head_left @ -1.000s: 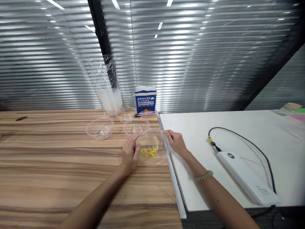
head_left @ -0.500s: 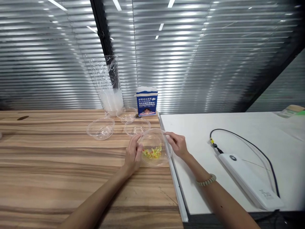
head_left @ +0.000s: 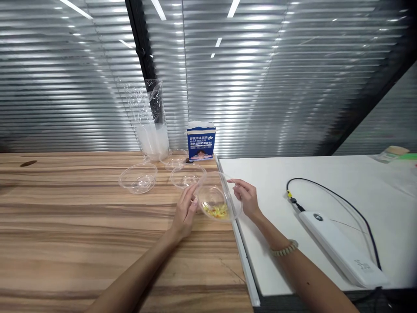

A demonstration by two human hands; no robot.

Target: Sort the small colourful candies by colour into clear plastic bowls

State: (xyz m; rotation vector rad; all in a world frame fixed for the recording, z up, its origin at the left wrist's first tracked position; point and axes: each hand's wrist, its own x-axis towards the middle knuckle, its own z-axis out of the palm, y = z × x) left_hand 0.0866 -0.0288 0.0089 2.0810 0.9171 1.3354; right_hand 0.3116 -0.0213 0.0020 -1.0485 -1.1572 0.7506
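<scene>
From here I see the left hand [head_left: 186,213] and right hand [head_left: 245,196] gripping opposite sides of a clear bowl [head_left: 219,195], each half-closed on its rim. The bowl is tilted above the wooden worktop [head_left: 97,243], with yellow and red bits [head_left: 217,211] inside. I can't make out what the bits are; the left fingertips are partly hidden at the rim.
</scene>
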